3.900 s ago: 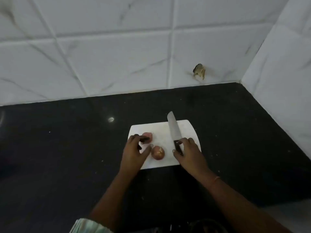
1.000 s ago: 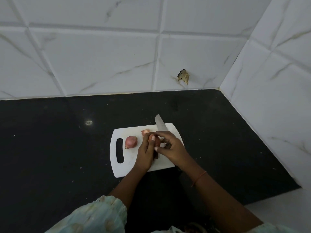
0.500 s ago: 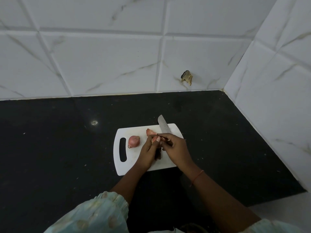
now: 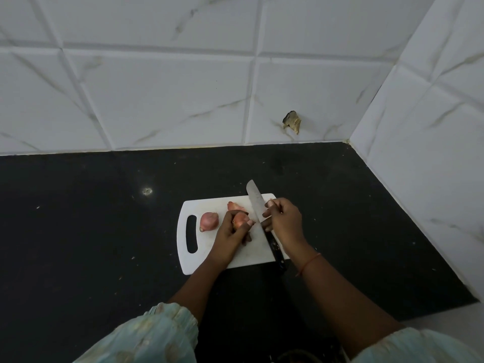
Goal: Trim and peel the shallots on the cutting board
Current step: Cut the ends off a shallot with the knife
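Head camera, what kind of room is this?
Probably a kitchen: a white cutting board with shallots and a knife sits on a dark counter against a tiled wall.

Dim, soft light; small countertop glare; wide-angle edge bending.

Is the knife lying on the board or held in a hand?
Lying. The knife rests flat across the board; the right hand hovers above its blade, and the handle is free.
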`<action>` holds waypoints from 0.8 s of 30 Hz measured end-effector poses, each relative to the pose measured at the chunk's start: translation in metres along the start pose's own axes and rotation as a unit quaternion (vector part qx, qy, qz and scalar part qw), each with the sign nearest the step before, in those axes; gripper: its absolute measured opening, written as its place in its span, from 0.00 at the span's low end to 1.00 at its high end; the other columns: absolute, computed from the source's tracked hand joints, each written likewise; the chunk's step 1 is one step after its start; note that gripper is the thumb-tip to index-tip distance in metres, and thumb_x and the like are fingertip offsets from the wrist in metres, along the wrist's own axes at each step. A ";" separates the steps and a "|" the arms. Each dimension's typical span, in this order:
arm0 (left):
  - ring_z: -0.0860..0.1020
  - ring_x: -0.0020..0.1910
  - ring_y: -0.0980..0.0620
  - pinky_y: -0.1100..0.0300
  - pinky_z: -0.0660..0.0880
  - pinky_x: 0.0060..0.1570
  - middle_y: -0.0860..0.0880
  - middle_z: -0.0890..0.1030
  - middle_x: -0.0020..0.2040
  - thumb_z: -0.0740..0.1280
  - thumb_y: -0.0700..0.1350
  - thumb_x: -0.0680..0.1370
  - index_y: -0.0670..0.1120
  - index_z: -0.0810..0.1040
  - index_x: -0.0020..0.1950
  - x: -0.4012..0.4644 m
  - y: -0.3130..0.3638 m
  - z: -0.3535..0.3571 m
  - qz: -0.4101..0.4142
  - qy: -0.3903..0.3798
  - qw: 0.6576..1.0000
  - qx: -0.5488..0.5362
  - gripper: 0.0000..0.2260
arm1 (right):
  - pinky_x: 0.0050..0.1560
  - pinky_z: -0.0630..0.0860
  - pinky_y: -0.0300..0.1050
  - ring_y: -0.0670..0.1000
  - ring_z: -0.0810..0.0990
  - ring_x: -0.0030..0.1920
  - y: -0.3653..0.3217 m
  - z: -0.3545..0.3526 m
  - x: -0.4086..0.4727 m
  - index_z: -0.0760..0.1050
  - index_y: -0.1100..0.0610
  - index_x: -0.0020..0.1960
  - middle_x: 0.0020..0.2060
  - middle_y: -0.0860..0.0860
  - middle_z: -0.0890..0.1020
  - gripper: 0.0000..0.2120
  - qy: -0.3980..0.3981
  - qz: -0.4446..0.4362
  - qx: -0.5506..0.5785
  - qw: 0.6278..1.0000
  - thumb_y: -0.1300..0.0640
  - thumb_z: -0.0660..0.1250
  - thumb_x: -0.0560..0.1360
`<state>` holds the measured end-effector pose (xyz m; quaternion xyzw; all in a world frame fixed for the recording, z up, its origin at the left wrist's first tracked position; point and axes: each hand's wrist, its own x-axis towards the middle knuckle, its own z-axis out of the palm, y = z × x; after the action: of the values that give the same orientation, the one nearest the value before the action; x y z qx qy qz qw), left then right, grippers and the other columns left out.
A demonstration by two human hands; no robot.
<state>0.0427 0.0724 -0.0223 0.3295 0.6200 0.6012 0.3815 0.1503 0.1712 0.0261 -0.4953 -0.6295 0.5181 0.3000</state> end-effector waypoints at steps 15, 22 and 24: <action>0.75 0.31 0.55 0.63 0.73 0.33 0.46 0.77 0.35 0.54 0.44 0.85 0.45 0.76 0.51 -0.002 0.006 0.001 -0.030 0.068 0.995 -0.066 0.12 | 0.55 0.72 0.51 0.54 0.70 0.54 -0.004 0.041 0.054 0.70 0.43 0.70 0.51 0.52 0.71 0.22 -0.250 -0.278 -0.433 0.820 0.59 0.61 0.78; 0.78 0.38 0.49 0.56 0.76 0.45 0.39 0.79 0.40 0.52 0.53 0.85 0.38 0.76 0.54 0.003 0.002 -0.003 -0.060 0.088 0.992 -0.070 0.21 | 0.48 0.61 0.47 0.56 0.72 0.54 0.003 0.045 0.050 0.75 0.52 0.56 0.51 0.51 0.75 0.09 -0.207 -0.325 -0.493 0.780 0.57 0.61 0.78; 0.76 0.37 0.50 0.59 0.75 0.42 0.40 0.78 0.39 0.52 0.52 0.85 0.38 0.76 0.55 0.004 0.002 -0.002 -0.050 0.084 0.993 -0.071 0.20 | 0.50 0.62 0.48 0.56 0.72 0.55 0.006 0.044 0.051 0.76 0.53 0.57 0.52 0.52 0.76 0.10 -0.199 -0.306 -0.498 0.787 0.59 0.60 0.78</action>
<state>0.0387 0.0749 -0.0208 0.2179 0.6213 0.6496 0.3801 0.0964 0.2035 0.0010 -0.2432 -0.9644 0.1011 0.0227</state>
